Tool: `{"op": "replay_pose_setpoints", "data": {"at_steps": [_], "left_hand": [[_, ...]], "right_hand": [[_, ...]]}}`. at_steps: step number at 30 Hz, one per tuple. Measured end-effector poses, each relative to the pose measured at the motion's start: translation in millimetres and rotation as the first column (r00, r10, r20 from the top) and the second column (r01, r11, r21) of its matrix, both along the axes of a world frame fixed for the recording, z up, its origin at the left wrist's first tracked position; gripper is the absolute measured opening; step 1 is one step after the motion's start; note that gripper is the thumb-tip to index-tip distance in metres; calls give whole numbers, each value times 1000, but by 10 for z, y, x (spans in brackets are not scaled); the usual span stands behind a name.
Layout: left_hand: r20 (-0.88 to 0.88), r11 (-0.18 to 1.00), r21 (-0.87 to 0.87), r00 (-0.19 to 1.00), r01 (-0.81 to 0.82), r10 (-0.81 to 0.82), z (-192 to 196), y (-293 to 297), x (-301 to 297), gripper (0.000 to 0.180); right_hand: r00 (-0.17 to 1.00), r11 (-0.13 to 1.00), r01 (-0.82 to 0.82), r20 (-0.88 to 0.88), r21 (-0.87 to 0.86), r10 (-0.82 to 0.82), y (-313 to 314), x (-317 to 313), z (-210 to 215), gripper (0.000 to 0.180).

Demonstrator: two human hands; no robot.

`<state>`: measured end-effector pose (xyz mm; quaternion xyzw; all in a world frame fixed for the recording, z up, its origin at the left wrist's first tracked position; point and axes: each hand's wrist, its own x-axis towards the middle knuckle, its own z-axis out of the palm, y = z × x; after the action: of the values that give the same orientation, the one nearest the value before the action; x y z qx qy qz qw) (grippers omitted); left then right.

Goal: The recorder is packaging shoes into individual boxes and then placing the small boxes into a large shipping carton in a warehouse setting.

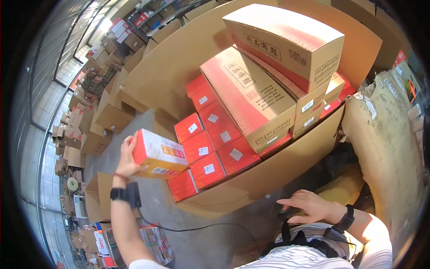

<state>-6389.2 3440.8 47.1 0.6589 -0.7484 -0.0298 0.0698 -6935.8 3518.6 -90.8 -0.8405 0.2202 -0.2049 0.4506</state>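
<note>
My left hand (127,160) grips one end of a red, white and yellow box (163,153). The box is tilted beside the left end of a large open carton (268,179). Rows of red boxes with small white labels (210,150) fill that carton's left part. Longer tan and red shoe boxes (251,92) lie to their right, and another shoe box (286,45) is stacked on top. Near my body, in front of the carton, my right hand (311,207) has its fingers apart. I make out nothing held in it; a dark spot shows by its fingertips.
A worn, wrapped tan bundle (380,134) stands close on the right. A black cable (197,229) trails from my left wrist's device. Brown cartons (112,110) are piled at left, with an open carton (99,195) below them. Bundled flat stacks (156,244) lie at lower left.
</note>
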Motion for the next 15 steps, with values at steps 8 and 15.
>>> {"op": "replay_pose_setpoints", "data": {"at_steps": [8, 15], "left_hand": [[71, 990, 133, 997, -44, 35, -1028, -470, 503, 95], [272, 896, 33, 866, -444, 419, -2380, -354, 25, 73]], "right_hand": [[997, 1000, 16, -81, -18, -18, -88, -31, -81, 54], [966, 983, 183, -184, -3, -180, -120, -323, -25, 54]]}}
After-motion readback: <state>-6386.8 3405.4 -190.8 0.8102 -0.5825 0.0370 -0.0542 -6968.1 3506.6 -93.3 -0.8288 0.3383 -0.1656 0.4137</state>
